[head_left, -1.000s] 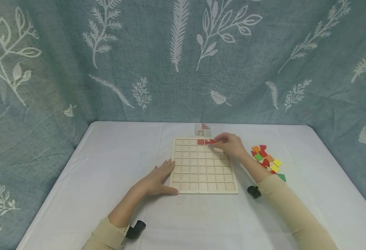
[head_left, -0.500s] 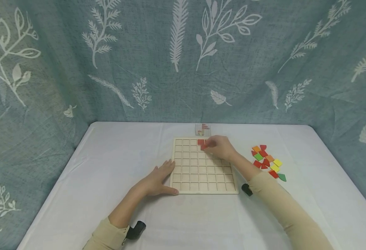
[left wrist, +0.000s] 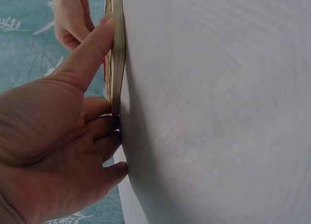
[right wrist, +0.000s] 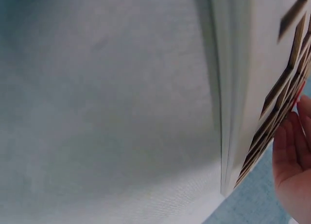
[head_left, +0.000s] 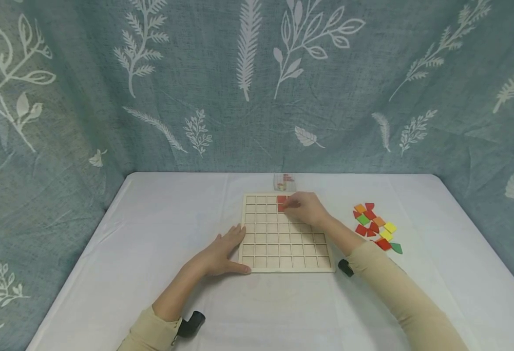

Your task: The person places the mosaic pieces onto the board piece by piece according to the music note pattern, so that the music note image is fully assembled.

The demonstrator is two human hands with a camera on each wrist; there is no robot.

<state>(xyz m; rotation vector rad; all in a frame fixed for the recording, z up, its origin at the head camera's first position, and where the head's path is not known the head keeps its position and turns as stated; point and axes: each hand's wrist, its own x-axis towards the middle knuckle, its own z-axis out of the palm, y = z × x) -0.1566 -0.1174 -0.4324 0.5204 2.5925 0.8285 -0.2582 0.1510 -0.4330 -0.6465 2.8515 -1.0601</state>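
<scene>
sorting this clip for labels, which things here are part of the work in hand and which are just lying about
In use:
grid board
red tiles in the board
right hand at those tiles
left hand steadying the board's edge
loose tiles

Lying about:
small clear box behind the board
white tablecloth
leaf-print backdrop

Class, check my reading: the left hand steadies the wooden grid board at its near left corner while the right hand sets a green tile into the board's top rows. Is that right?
Not quite: the tile at the right hand's fingertips is red, not green, as the head view shows. The rest holds: the left hand rests against the wooden grid board at its near left corner.
</scene>
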